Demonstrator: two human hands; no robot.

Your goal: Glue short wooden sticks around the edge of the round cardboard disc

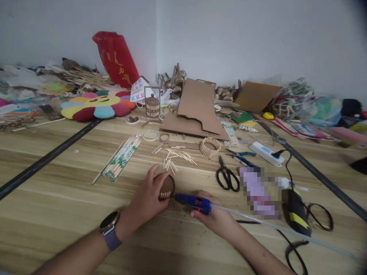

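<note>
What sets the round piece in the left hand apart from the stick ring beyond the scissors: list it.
The round piece is held in the left hand; the stick ring rests on the table, untouched. The round piece shows a short row of sticks along its near edge; the stick ring has sticks all round. Both are round, with short pale sticks.

Plain pale walls (pixel 243 42); wood-grain tabletop (pixel 57 202); soft, dim light.

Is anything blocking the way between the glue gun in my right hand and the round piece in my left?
Nothing visible is: the glue gun in your right hand has its tip close beside the round piece in your left hand.
</note>
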